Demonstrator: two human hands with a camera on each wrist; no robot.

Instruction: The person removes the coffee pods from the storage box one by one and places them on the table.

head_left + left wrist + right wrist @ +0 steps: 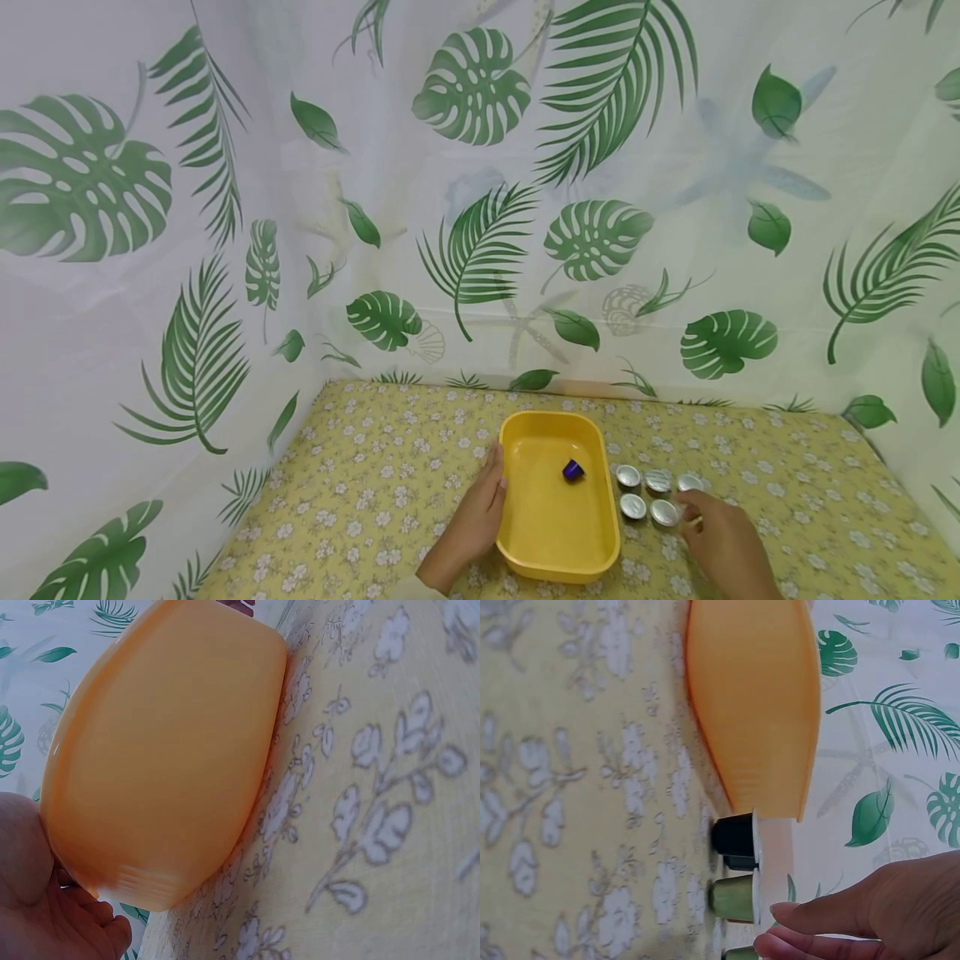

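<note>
My left hand [477, 510] holds the left side of a yellow tray [555, 575], its thumb over the rim. In the left wrist view its fingers [101, 926] bend beside the rim. A dark blue coffee capsule [573, 471] lies on its side in the tray. Right of the tray, several coffee capsules stand lid up in two rows; one silver lid [628, 476] sits closest to the tray. From the side, one is black [733, 834] and another green [733, 898]. My right hand [723, 537] has thumb and fingertips close to the rightmost capsules, with nothing visible between them.
A tablecloth [360, 475] with white flowers on yellow covers the table under the tray and capsules. Behind and to the left hang white sheets [510, 350] printed with green leaves, meeting the table's back edge.
</note>
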